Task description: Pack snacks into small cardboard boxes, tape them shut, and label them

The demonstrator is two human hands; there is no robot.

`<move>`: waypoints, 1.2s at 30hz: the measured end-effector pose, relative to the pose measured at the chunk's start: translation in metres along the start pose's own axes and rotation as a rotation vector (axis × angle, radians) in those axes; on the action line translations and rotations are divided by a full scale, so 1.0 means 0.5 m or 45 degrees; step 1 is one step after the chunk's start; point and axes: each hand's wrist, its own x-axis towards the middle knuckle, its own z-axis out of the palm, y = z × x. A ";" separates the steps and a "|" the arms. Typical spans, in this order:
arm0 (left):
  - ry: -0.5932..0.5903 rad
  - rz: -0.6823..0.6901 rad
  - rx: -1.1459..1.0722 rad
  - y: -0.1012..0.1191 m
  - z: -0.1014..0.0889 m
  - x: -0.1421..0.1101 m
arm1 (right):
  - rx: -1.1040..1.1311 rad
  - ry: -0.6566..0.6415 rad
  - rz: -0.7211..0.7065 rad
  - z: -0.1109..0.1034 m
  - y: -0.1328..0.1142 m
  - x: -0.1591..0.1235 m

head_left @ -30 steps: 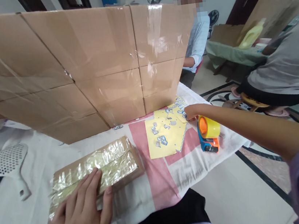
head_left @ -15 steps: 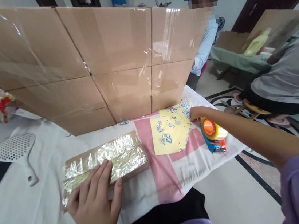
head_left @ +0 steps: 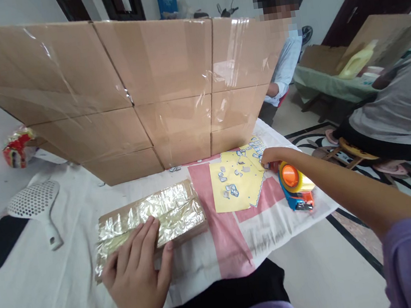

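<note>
My left hand (head_left: 140, 273) lies with its fingers extended over a small cardboard box (head_left: 175, 211) covered in shiny clear tape; it rests on the box's near left part. On the far side of the table, my right hand (head_left: 271, 156) reaches to the right edge of a yellow paper sheet (head_left: 221, 203), fingers curled down and bunched. Whatever is between those fingertips is hidden. Small blue-edged paper cutouts (head_left: 234, 190) lie scattered on the sheet. Right beside that hand sits a tape dispenser (head_left: 296, 187), blue and orange with a yellow roll.
A tall panel of taped cardboard boxes (head_left: 167, 63) stands along the table's back. To the left are a white slotted skimmer (head_left: 36, 201) and a dark flat object (head_left: 1, 244). Beyond the panel stands a person (head_left: 284, 65); another person (head_left: 398, 98) sits at the right.
My view has shifted a little, so everything appears slightly farther right. My left hand stays on the box and my right hand stays at the sheet's edge.
</note>
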 end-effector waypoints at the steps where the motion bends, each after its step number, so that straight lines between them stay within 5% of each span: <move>1: 0.004 -0.003 0.002 0.000 0.000 0.000 | 0.002 -0.007 0.012 -0.004 0.000 -0.004; 5: 0.006 -0.004 0.004 0.000 0.000 -0.004 | 0.062 0.030 -0.068 -0.028 -0.002 -0.030; 10: 0.004 0.000 0.017 0.003 0.000 -0.003 | 0.293 0.148 -0.392 -0.032 -0.021 -0.101; 13: 0.003 -0.019 0.018 0.007 -0.001 0.003 | 0.543 0.106 -0.704 0.022 -0.043 -0.171; 16: -0.048 -0.054 -0.002 0.012 -0.008 0.008 | 1.000 -0.092 -1.131 0.116 -0.069 -0.246; 19: -0.066 -0.096 -0.069 0.034 -0.026 0.010 | 1.330 -0.094 -1.335 0.214 -0.100 -0.308; 23: 0.026 -0.099 -0.379 0.118 -0.054 0.014 | 1.690 0.134 -1.348 0.303 -0.142 -0.372; 28: -0.243 -0.408 -0.776 0.228 -0.056 0.044 | 1.778 0.249 -1.260 0.353 -0.157 -0.444; 36: -0.484 -0.784 -1.197 0.246 -0.043 0.058 | 1.881 0.189 -1.360 0.388 -0.140 -0.465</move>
